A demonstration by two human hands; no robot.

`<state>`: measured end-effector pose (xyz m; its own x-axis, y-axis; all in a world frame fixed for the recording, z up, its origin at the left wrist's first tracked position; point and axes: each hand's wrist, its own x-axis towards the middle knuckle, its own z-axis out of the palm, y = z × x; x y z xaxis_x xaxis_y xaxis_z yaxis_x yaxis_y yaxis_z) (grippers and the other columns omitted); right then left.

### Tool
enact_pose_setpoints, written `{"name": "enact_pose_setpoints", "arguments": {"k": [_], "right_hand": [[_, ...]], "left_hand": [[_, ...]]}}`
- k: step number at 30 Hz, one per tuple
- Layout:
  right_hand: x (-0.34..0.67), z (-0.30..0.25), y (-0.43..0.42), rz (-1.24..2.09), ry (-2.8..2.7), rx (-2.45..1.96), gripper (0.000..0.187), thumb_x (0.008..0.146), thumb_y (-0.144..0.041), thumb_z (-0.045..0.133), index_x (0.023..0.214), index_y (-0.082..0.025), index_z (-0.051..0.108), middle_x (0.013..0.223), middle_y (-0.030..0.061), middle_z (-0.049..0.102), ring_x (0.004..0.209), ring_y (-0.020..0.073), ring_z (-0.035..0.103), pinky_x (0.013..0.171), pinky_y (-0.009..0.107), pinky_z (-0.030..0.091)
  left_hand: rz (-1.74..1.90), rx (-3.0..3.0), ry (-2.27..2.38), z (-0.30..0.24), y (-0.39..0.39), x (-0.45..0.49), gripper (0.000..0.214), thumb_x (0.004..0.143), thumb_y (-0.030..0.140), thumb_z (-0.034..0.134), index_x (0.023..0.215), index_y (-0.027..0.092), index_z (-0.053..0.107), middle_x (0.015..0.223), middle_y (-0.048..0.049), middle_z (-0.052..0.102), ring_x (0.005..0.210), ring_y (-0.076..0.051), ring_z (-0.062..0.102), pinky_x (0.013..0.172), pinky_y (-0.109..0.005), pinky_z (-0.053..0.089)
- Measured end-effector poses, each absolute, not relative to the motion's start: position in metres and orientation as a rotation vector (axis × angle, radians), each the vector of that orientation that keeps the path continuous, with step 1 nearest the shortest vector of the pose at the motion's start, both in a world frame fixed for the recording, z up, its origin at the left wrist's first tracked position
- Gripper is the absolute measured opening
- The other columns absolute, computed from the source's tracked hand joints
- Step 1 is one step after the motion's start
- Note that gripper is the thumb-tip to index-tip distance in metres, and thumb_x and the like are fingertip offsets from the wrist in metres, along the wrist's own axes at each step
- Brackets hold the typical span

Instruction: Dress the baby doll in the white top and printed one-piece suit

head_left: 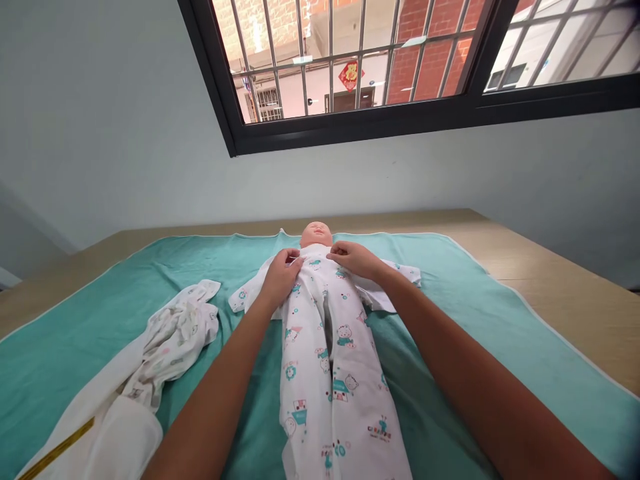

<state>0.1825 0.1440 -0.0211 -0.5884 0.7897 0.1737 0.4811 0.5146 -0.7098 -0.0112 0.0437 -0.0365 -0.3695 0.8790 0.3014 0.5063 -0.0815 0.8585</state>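
Note:
A baby doll (317, 234) lies on its back, its head at the far side. White printed baby pants (345, 373) cover its front up near the neck, with both legs running toward me. Under them, a white printed baby top (407, 273) spreads its sleeves to either side. My left hand (283, 277) is closed on the pants' upper edge at the left. Across from it, my right hand (356, 259) has its fingers curled on the same edge, close below the doll's chin. The fingertips of both hands are partly hidden.
A teal cloth (450, 333) is spread over the wooden table (550, 287). To the left lie a crumpled printed garment (185, 327) and white cloth items (125, 440), with a yellow strip (60, 448) at the lower left. Behind the table stands a wall with a barred window (350, 123).

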Motion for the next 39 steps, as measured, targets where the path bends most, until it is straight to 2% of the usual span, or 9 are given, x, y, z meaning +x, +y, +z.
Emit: {"name": "enact_pose_setpoints", "arguments": {"k": [4, 8, 11, 16, 22, 26, 31, 36, 39], "right_hand": [[0.200, -0.021, 0.154, 0.932, -2.356, -1.039, 0.028, 0.080, -0.048, 0.058, 0.076, -0.021, 0.061, 0.076, -0.0007, 0.061, 0.069, 0.0154, 0.051, 0.062, 0.028, 0.036], [0.197, -0.029, 0.153, 0.831, -2.309, -0.862, 0.019, 0.081, -0.039, 0.057, 0.076, -0.021, 0.059, 0.089, 0.0021, 0.061, 0.079, 0.0171, 0.053, 0.070, 0.030, 0.041], [0.191, -0.037, 0.150, 0.772, -2.250, -0.712, 0.014, 0.082, -0.034, 0.055, 0.077, -0.021, 0.056, 0.101, 0.0031, 0.062, 0.086, 0.0171, 0.054, 0.076, 0.030, 0.042], [0.185, -0.046, 0.146, 0.721, -2.156, -0.836, 0.017, 0.085, -0.037, 0.053, 0.077, -0.022, 0.051, 0.082, -0.0013, 0.062, 0.073, 0.0152, 0.051, 0.068, 0.028, 0.038], [0.174, -0.048, 0.146, 0.545, -2.080, -1.044, 0.020, 0.084, -0.034, 0.051, 0.072, -0.022, 0.041, 0.064, -0.0038, 0.051, 0.062, 0.0147, 0.043, 0.060, 0.027, 0.031], [0.174, -0.048, 0.150, 0.672, -2.051, -1.076, 0.021, 0.082, -0.037, 0.053, 0.071, -0.022, 0.044, 0.067, -0.0038, 0.052, 0.065, 0.0143, 0.045, 0.062, 0.027, 0.034], [0.191, -0.042, 0.159, 0.800, -2.132, -1.068, 0.022, 0.077, -0.044, 0.059, 0.075, -0.022, 0.055, 0.071, -0.0025, 0.058, 0.066, 0.0146, 0.050, 0.061, 0.028, 0.038], [0.210, -0.032, 0.163, 1.067, -2.300, -1.044, 0.005, 0.068, -0.025, 0.064, 0.073, -0.023, 0.065, 0.078, 0.0030, 0.069, 0.066, 0.0177, 0.059, 0.060, 0.030, 0.044], [0.216, -0.029, 0.160, 1.128, -2.435, -1.051, 0.006, 0.060, -0.019, 0.066, 0.065, -0.023, 0.065, 0.074, 0.0029, 0.069, 0.064, 0.0194, 0.060, 0.055, 0.031, 0.044]], "left_hand": [[1.474, 1.416, 1.749, -0.034, 0.043, -0.008, 0.030, 0.088, 0.039, 0.051, 0.098, 0.019, 0.070, 0.110, -0.0065, 0.068, 0.104, -0.021, 0.059, 0.094, -0.033, 0.042], [1.382, 1.251, 1.632, -0.031, 0.038, -0.018, 0.030, 0.082, 0.040, 0.059, 0.097, 0.017, 0.070, 0.103, -0.0067, 0.070, 0.093, -0.021, 0.061, 0.082, -0.031, 0.046], [1.237, 1.333, 1.658, -0.027, 0.034, -0.024, 0.027, 0.077, 0.041, 0.064, 0.089, 0.017, 0.066, 0.092, -0.0043, 0.069, 0.083, -0.018, 0.059, 0.074, -0.029, 0.045], [1.253, 1.552, 1.821, -0.031, 0.039, -0.027, 0.017, 0.081, 0.034, 0.058, 0.074, 0.020, 0.053, 0.095, -0.0018, 0.065, 0.084, -0.016, 0.056, 0.075, -0.027, 0.042], [1.359, 1.564, 2.213, -0.051, 0.052, -0.022, 0.015, 0.086, 0.028, 0.051, 0.073, 0.023, 0.044, 0.072, 0.0016, 0.056, 0.068, -0.016, 0.049, 0.067, -0.028, 0.036], [1.526, 1.486, 2.125, -0.058, 0.051, -0.023, 0.010, 0.082, 0.030, 0.057, 0.082, 0.023, 0.051, 0.080, 0.0006, 0.061, 0.075, -0.016, 0.055, 0.072, -0.027, 0.040], [1.406, 1.430, 1.960, -0.051, 0.044, -0.037, 0.010, 0.079, 0.031, 0.055, 0.080, 0.021, 0.055, 0.082, -0.0008, 0.064, 0.076, -0.016, 0.056, 0.073, -0.027, 0.044], [1.164, 1.445, 1.838, -0.039, 0.032, -0.043, 0.010, 0.064, 0.020, 0.057, 0.074, 0.020, 0.059, 0.068, 0.0015, 0.062, 0.058, -0.014, 0.054, 0.055, -0.025, 0.043], [1.031, 1.464, 1.795, -0.035, 0.024, -0.040, 0.010, 0.054, 0.017, 0.064, 0.062, 0.020, 0.059, 0.062, 0.0001, 0.063, 0.060, -0.018, 0.056, 0.054, -0.027, 0.045]]}}
